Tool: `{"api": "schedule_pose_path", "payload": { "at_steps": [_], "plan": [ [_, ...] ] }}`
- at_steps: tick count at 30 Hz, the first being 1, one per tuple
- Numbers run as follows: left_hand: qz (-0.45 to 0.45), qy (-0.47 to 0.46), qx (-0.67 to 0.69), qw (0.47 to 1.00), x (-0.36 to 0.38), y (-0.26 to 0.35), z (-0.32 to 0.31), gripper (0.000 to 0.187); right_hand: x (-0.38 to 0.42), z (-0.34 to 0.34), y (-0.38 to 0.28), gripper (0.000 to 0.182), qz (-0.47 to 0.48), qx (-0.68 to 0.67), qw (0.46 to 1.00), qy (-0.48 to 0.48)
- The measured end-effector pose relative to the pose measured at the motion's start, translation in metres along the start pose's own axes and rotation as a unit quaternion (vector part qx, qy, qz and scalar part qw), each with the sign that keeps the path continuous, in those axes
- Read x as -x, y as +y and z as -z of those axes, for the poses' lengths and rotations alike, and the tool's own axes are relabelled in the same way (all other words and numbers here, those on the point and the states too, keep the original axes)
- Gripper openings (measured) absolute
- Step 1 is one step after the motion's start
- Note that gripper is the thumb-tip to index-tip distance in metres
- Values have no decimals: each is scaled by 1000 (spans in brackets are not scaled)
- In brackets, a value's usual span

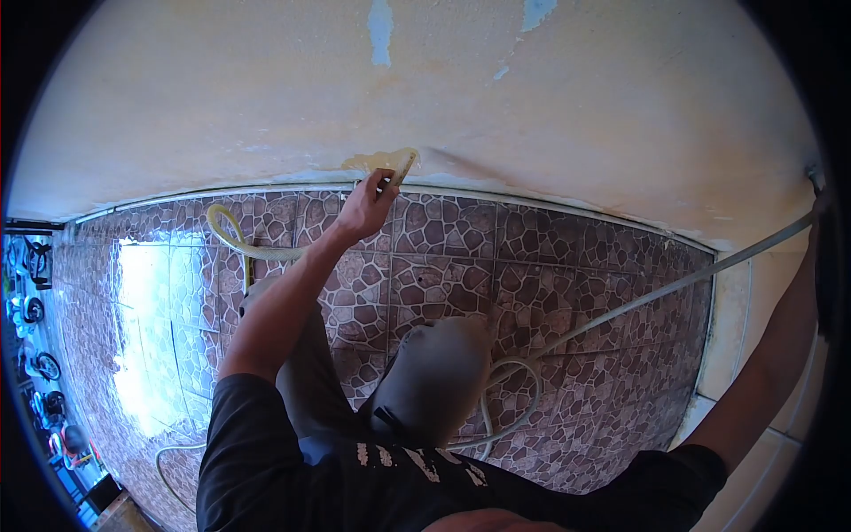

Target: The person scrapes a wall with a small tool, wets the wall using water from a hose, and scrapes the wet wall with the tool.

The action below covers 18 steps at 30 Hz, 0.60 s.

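My left hand [370, 206] is closed around the end of a pale hose [405, 167], which points at the lower part of the wall. A wet, yellowish patch [379, 160] marks the wall beside the hose end. Behind my left forearm, the hose bends in a loop [226, 226]. My right forearm [773, 350] stretches to the far right, towards a tap [815, 176] on the side wall. The dark edge of the view hides the fingers of my right hand.
Peeling paint [380, 34] shows on the wall [576, 97]. More hose [674, 285] runs down from the tap and coils on the stone-patterned floor tiles [443, 226] by my knee [439, 372]. Bright light reflects off the floor at left. Several motorbikes [42, 363] stand outside.
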<state>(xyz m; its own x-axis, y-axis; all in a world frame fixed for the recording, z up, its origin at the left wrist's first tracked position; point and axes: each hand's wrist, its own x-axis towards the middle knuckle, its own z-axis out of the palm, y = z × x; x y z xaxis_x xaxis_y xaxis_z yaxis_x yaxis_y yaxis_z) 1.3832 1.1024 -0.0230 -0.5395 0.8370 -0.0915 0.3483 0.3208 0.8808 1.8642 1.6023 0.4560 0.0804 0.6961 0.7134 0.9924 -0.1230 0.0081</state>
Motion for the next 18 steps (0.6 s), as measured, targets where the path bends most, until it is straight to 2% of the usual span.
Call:
{"api": "schedule_pose_path", "payload": {
  "at_steps": [1, 2, 4, 5, 7, 9, 10, 12, 13, 15, 16, 17, 18],
  "plan": [
    [-4, 5, -2, 1000, 1, 1, 0, 37, -17, -12, 12, 48, 78, 100, 992, -21],
    [-4, 5, -2, 1000, 1, 1, 0, 37, -7, -5, 5, 48, 78, 100, 992, -21],
    [-3, 4, 10, 1000, 1, 5, -1, 37, 41, 27, -27, 45, -95, -116, 989, 14],
    [-3, 4, 10, 1000, 1, 5, -2, 37, 51, 30, -32, 45, -95, -116, 989, 14],
    [20, -2, 15, 1000, 3, 5, -5, 38, 75, 31, -39, 40, -22, -150, 979, 134],
    [31, -17, 19, 999, 9, 0, -11, 37, 142, 34, -68, 28, 37, -170, 939, 298],
    [41, -25, 25, 999, 9, -5, -16, 37, 148, 8, -52, 51, 65, -129, 951, 273],
    [23, -19, 34, 999, 14, -21, -26, 35, 232, -33, -63, 81, 73, -248, 946, 197],
    [27, -34, 21, 999, 19, -26, -30, 35, 300, -49, -83, 76, 69, -334, 939, 45],
    [42, -61, -22, 997, 25, -30, -33, 37, 436, -81, -123, 69, -16, -429, 866, -258],
    [42, -67, -23, 997, 28, -31, -34, 37, 513, -112, -144, 50, -124, -479, 811, -311],
    [31, -74, -40, 996, 32, -32, -35, 37, 569, -116, -158, 49, -109, -450, 797, -388],
    [17, -80, -59, 995, 33, -33, -34, 36, 624, -149, -162, 57, -162, -440, 708, -528]
  ]
}}
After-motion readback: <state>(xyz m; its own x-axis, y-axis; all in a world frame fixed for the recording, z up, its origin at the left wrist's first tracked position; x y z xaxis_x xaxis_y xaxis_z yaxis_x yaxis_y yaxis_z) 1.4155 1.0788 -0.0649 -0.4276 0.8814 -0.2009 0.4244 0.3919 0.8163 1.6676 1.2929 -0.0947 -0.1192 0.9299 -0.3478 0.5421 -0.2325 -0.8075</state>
